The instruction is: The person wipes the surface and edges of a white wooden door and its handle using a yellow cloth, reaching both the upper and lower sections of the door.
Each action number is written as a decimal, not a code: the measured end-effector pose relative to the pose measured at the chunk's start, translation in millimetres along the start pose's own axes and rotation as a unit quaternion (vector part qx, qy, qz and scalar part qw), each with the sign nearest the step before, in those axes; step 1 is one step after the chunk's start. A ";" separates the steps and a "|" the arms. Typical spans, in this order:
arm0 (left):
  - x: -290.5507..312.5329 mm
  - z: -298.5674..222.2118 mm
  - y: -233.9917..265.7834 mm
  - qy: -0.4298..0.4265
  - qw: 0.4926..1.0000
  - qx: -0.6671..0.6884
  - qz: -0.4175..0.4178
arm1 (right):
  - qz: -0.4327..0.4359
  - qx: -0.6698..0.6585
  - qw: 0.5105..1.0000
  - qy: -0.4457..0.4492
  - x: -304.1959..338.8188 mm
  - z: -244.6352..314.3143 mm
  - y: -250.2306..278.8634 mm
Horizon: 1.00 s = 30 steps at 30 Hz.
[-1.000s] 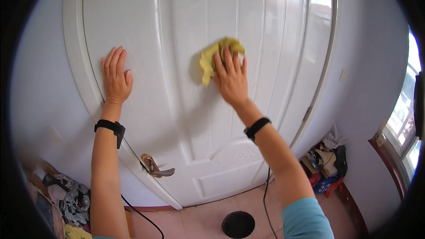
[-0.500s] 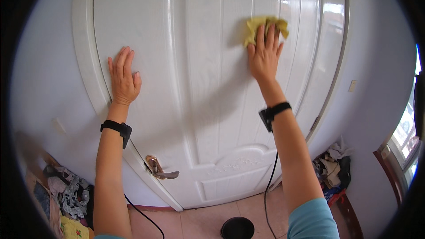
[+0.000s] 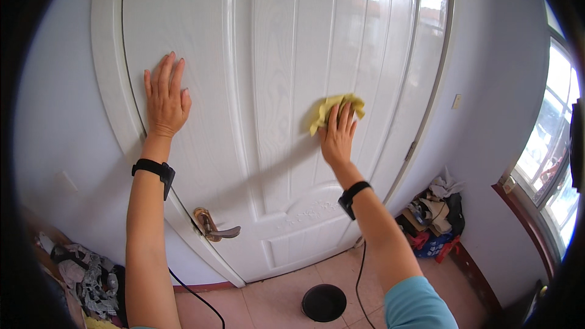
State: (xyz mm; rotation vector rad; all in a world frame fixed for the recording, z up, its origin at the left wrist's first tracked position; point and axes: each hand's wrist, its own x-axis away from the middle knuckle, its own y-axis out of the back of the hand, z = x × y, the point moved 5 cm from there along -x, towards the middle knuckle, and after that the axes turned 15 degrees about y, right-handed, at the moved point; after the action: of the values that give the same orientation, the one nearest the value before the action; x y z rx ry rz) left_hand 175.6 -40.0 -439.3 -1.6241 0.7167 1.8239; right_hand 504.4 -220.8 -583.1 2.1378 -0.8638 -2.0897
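Yellow cloth (image 3: 335,100): soft, crumpled, with ruffled edges, pressed to the glossy white door (image 3: 277,116) in its tall grooved panel, nearer the hinge edge than the handle edge.
Right hand (image 3: 339,139): holds the cloth against the door under slightly parted fingers.
Left hand (image 3: 166,99): spread against the door beside its left edge, above the bronze handle (image 3: 216,229), thumb out.
Door surface: a broad smooth stretch runs between the hands; a narrower one reaches from cloth to hinge edge.
Black basin (image 3: 324,304): round, on the pink tiled floor (image 3: 274,298) near the door's bottom edge; dark inside, contents cannot be told.
Mixed heap (image 3: 436,213): fabrics and bags past the door's lower right corner.
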 end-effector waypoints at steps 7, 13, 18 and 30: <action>1.3 3.3 -1.7 0.008 0.997 -0.073 0.031 | -0.104 0.089 0.982 0.130 -180.3 -37.2 75.5; -5.5 -14.4 0.5 0.039 0.987 -0.143 0.064 | -0.162 0.039 0.978 0.129 -203.5 -72.7 85.1; -23.1 -42.5 11.4 0.121 0.978 -0.162 0.048 | -0.101 -0.029 0.984 0.143 -117.7 -94.7 55.9; -21.4 -219.5 -74.3 0.185 0.978 -0.015 -0.092 | 0.024 0.023 0.954 0.300 1.3 -154.3 31.8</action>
State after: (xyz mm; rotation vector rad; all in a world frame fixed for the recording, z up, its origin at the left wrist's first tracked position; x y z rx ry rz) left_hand 380.3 -150.5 -443.2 -2.0064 0.6689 1.4253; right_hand 636.5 -302.6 -556.7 2.5161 -0.8655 -1.2661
